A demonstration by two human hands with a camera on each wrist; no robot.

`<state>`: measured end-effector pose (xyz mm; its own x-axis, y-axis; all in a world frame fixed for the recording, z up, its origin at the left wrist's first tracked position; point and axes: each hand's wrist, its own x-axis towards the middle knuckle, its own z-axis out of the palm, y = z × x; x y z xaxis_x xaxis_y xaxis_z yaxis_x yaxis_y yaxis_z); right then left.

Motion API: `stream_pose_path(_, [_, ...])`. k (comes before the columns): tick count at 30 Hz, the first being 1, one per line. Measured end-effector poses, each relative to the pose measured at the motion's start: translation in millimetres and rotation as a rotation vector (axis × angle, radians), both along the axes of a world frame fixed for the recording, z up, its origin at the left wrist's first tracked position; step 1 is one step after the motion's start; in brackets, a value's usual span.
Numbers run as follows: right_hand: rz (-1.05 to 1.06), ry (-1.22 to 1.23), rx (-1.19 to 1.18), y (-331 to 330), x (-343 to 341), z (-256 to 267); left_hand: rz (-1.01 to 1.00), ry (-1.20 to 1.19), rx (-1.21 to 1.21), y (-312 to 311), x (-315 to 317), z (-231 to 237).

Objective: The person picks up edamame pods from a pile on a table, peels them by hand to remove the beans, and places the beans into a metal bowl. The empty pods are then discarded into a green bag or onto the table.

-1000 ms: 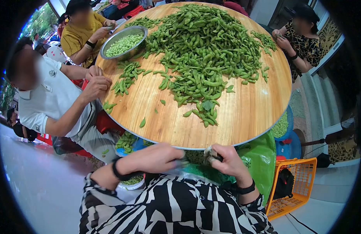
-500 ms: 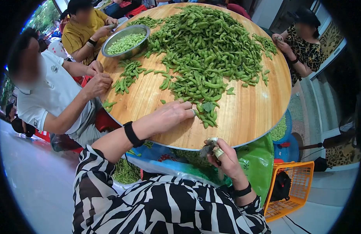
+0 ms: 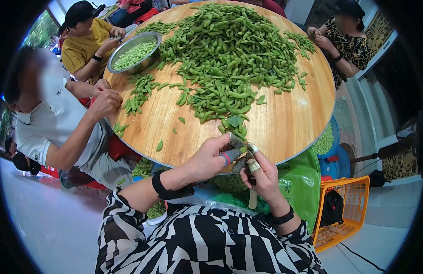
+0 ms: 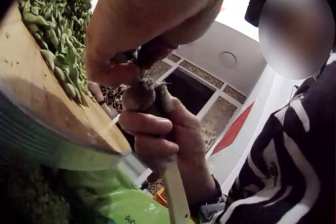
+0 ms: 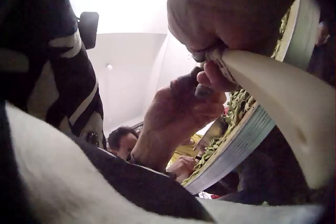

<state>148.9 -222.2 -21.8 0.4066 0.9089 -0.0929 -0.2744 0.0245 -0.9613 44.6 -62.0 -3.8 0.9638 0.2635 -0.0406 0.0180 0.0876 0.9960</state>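
Note:
In the head view the left hand (image 3: pixel 209 157), with grey wraps on its fingers, pinches a green pod (image 3: pixel 243 149) at the table's near edge. Against it, the right hand (image 3: pixel 262 176) grips a tool by its pale handle (image 3: pixel 252 199), which points down out of the fist; pale wraps cover its thumb and a finger. Seen from the left wrist, the handle (image 4: pixel 176 195) hangs below the right hand (image 4: pixel 163 137). The right wrist view has the handle (image 5: pixel 278 92) up close, beside the left hand (image 5: pixel 178 108). The tool's working end is hidden.
A heap of green pods (image 3: pixel 225 55) covers the round wooden table (image 3: pixel 284 132). A metal bowl (image 3: pixel 154 55) of shelled beans stands far left. Three people sit around. An orange crate (image 3: pixel 363 210), blue basin (image 3: pixel 335 162) and green bag (image 3: pixel 303 180) are at the right.
The left hand reached onto the table beside the pods and came back to the right hand with a pod. The right hand kept its grip on the tool. The head view shifted slightly.

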Motion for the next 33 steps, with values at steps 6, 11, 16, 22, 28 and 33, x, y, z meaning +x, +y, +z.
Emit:
stream_pose_path(6, [0.023,0.007,0.010,-2.8,-1.2,-2.9,0.098,0.059,0.117,-12.1,-4.2,-13.9])
stream_pose_path(11, [0.057,0.036,0.056,-3.2,-1.2,-1.5,0.134,0.001,0.242,-13.0,-5.0,-11.8])
stream_pose_path(16, [-0.037,-0.008,0.046,-1.7,-1.7,-4.3,0.181,-0.128,0.480,-14.2,-6.9,-8.6])
stream_pose_path(22, [-0.022,-0.018,-0.016,-6.1,7.2,-8.2,0.111,0.048,-0.199,-13.4,-3.1,-10.1])
stream_pose_path(28, [-0.027,-0.755,0.143,-3.5,17.2,-11.9,0.029,0.206,-0.523,-10.1,-0.2,-10.0])
stream_pose_path(33, [-0.067,-0.610,0.048,-8.5,8.9,-12.8,0.042,0.147,-0.048,-22.3,-3.5,-17.7])
